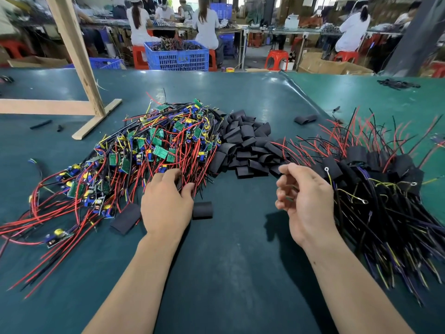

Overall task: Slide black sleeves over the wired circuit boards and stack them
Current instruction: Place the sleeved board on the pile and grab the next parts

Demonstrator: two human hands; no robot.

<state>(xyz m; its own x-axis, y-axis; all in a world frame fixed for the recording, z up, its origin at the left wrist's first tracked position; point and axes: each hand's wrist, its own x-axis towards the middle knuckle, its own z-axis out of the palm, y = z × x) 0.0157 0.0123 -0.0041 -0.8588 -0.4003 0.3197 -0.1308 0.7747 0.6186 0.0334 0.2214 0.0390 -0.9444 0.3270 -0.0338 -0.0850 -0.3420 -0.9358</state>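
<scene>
A big heap of bare wired circuit boards [144,150] with red and black leads covers the left of the green table. Behind the middle lies a pile of loose black sleeves [245,143]. At the right sits the stack of sleeved boards [375,174] with wires fanning out. My left hand [166,203] reaches into the near edge of the bare-board heap, thumb and fingers pinching a bunch of red and black wires [187,174]. My right hand [305,198] hovers beside the sleeved stack, fingers loosely curled, holding nothing. One black sleeve [202,210] lies between my hands.
Another flat sleeve [125,219] lies left of my left wrist. A wooden frame [79,75] stands at the back left of the table [228,261]. Beyond the far edge are a blue crate [177,55], red stools and seated workers.
</scene>
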